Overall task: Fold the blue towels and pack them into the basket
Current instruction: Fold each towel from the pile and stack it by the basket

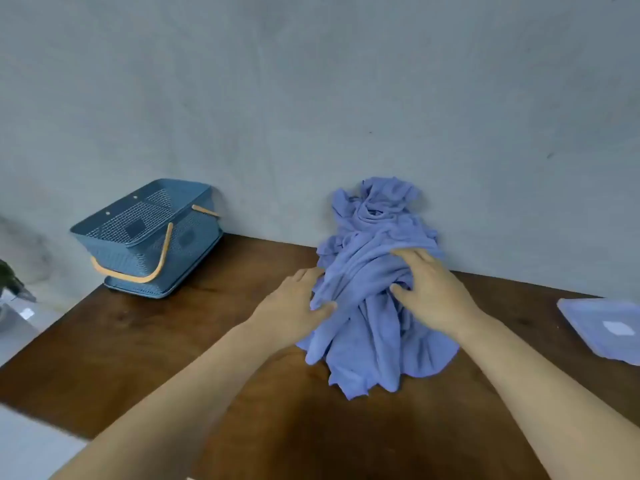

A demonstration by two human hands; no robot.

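A crumpled heap of blue towels (370, 237) lies on the brown wooden table (166, 341), piled against the grey wall. My left hand (294, 306) grips the heap's left side, thumb pinching a fold. My right hand (433, 289) lies on top of the heap toward its right, fingers curled into the cloth and thumb pressed in. A blue perforated basket (121, 237) with a tan handle sits at the table's far left corner, apart from both hands, with nothing visible inside it.
A pale blue lid or tray (602, 327) lies at the table's right edge. The grey wall (311, 98) backs the table. The table's left edge runs diagonally; beyond it are a dark object (14, 282) and a pale floor.
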